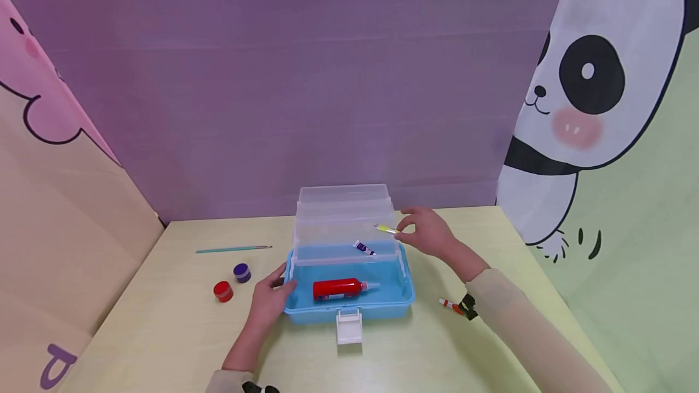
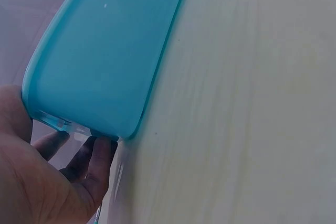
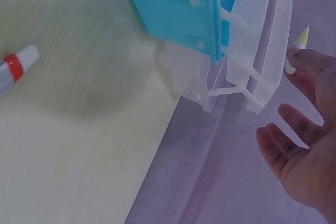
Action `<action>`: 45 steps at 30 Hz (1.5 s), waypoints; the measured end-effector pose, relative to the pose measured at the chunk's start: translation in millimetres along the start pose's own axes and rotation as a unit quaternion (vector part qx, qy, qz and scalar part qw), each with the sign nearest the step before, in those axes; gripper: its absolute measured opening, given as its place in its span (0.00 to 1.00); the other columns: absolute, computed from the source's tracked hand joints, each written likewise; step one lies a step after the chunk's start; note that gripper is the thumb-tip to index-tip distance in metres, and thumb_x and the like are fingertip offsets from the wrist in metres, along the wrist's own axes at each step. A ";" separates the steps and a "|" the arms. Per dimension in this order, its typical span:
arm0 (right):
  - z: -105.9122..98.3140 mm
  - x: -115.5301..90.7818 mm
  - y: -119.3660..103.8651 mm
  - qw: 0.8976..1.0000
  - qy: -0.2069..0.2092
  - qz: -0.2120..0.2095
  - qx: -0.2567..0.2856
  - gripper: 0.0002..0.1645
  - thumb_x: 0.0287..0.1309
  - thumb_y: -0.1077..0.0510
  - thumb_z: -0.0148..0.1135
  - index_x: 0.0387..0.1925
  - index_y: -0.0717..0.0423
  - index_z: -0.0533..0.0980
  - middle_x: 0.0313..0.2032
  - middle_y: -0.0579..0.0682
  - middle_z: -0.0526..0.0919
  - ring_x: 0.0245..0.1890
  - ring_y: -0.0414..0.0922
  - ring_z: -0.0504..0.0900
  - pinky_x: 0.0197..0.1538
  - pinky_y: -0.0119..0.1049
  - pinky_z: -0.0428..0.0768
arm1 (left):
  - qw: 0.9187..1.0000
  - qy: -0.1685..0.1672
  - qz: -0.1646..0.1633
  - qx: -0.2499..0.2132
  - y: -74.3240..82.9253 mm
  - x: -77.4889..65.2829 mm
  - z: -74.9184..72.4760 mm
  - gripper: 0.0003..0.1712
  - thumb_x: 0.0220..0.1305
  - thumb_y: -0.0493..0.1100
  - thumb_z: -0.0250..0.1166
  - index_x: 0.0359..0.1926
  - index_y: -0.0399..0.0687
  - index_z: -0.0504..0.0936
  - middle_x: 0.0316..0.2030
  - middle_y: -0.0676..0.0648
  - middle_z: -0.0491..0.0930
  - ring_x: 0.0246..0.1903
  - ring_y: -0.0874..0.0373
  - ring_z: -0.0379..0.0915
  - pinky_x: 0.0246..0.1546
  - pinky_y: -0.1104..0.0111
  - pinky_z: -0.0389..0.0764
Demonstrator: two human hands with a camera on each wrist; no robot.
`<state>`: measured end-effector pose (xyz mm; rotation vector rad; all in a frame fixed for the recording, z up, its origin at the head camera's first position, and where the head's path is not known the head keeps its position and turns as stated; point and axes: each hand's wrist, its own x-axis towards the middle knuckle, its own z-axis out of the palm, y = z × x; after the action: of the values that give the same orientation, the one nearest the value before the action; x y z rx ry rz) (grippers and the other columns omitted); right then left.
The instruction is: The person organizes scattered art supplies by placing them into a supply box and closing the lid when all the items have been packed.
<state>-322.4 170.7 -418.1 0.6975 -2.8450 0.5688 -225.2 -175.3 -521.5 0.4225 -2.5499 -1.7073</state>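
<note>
With your right hand [image 1: 428, 233] you pinch the yellow tube [image 1: 385, 229] near the blue box's [image 1: 311, 315] raised lid [image 1: 341, 211]; your left hand [image 1: 269, 304] grips the box's left end.

Plain pale beige sleeves [image 1: 530, 327] end behind the bare hands [image 1: 428, 232]; a small black piece [image 1: 468, 307] shows beside each cuff.

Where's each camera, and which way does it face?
Head: on the head, facing forward and down at the blue box; left hand and right hand show.
Left wrist: on that wrist, facing the box and tabletop; left hand shows.
Right wrist: on that wrist, facing the box and yellow tube; right hand shows.
Head and right wrist share the tube.
</note>
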 end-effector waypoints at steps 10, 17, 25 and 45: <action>5.4 8.7 -12.5 0.999 -0.010 0.029 0.012 0.10 0.54 0.49 0.71 0.34 0.49 0.87 0.58 0.56 0.77 0.60 0.58 0.72 0.58 0.57 0.73 | 1.000 -0.003 0.000 0.005 0.4 0.7 -0.1 0.35 0.67 0.46 0.62 0.72 0.51 0.63 0.57 0.33 0.71 0.56 0.36 0.68 0.51 0.50 0.77; 9.3 10.1 -18.3 0.999 -0.020 0.044 0.023 0.10 0.54 0.49 0.70 0.36 0.49 0.87 0.59 0.53 0.76 0.61 0.57 0.70 0.58 0.56 0.73 | 1.000 0.001 0.001 0.005 0.3 0.7 1.0 0.34 0.66 0.46 0.62 0.72 0.50 0.64 0.57 0.33 0.72 0.56 0.36 0.69 0.52 0.49 0.77; 13.2 12.7 -18.9 0.999 -0.023 0.041 0.016 0.12 0.55 0.48 0.70 0.38 0.49 0.87 0.60 0.53 0.75 0.62 0.56 0.70 0.58 0.55 0.73 | 1.000 0.004 0.002 0.003 0.9 0.0 1.7 0.34 0.66 0.46 0.62 0.71 0.49 0.65 0.56 0.32 0.72 0.55 0.36 0.69 0.53 0.48 0.76; 15.2 12.1 -21.9 0.999 -0.017 0.042 0.019 0.12 0.55 0.48 0.70 0.38 0.49 0.86 0.61 0.53 0.74 0.63 0.57 0.69 0.58 0.55 0.73 | 1.000 0.003 -0.007 -0.004 -0.1 0.9 1.1 0.34 0.66 0.47 0.62 0.72 0.50 0.64 0.57 0.32 0.70 0.56 0.36 0.68 0.52 0.49 0.76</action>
<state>-323.6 141.7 -422.0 0.6017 -2.9134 0.6308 -226.3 -174.5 -522.2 0.4471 -2.5408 -1.7175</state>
